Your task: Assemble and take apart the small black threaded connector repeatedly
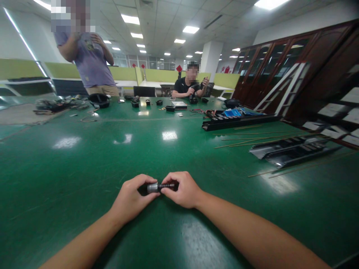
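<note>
Between my two hands lies a small silver metal cylinder [153, 188], about level with the green tabletop. It looks like a small motor, though I cannot make out its exact kind. A dark ridged shaft [167, 185] sticks out of its right end. My left hand [133, 196] grips the cylinder between thumb and fingers. On the other side, my right hand [183, 189] pinches around the shaft close to where it meets the cylinder. My right fingertips partly cover the joint between the two.
Black metal channels [297, 151] and thin brass-coloured rods [252, 141] lie at the right. Behind them is a longer black rail [241, 121] with blue parts. Several small black boxes [169, 108] stand at the far edge. Two people are beyond the table, one holding a drill [193, 95].
</note>
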The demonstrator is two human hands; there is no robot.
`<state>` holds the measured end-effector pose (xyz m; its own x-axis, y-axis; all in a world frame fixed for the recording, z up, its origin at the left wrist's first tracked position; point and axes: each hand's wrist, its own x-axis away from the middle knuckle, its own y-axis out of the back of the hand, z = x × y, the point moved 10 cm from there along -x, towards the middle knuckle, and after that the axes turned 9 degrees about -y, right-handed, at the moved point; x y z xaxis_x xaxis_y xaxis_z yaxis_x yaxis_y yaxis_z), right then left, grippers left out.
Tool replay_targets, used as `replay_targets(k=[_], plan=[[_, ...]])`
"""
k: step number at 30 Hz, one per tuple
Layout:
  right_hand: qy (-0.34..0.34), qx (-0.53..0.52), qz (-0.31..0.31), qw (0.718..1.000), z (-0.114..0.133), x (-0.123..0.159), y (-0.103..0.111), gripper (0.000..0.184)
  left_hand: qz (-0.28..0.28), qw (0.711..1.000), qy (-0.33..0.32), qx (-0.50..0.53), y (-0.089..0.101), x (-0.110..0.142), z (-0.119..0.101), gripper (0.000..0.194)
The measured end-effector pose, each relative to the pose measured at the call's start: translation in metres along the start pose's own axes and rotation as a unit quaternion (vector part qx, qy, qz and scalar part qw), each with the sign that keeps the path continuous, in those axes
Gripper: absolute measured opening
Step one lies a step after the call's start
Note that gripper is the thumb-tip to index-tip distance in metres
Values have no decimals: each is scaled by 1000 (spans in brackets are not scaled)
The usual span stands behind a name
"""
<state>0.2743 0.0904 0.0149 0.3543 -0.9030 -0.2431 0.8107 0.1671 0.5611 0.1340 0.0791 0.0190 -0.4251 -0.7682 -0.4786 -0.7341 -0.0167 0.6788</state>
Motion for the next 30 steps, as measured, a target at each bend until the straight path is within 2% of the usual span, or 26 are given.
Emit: replay_targets(k=[7,30], plan=[[-2,-16,3,1000,-2,0,0,12,-19,999,-37,-7,5,-3,-11,20],[-31,-15,-10,999,-7,-1,4,12,-34,999,-23,-17,11,-3,-5,21]])
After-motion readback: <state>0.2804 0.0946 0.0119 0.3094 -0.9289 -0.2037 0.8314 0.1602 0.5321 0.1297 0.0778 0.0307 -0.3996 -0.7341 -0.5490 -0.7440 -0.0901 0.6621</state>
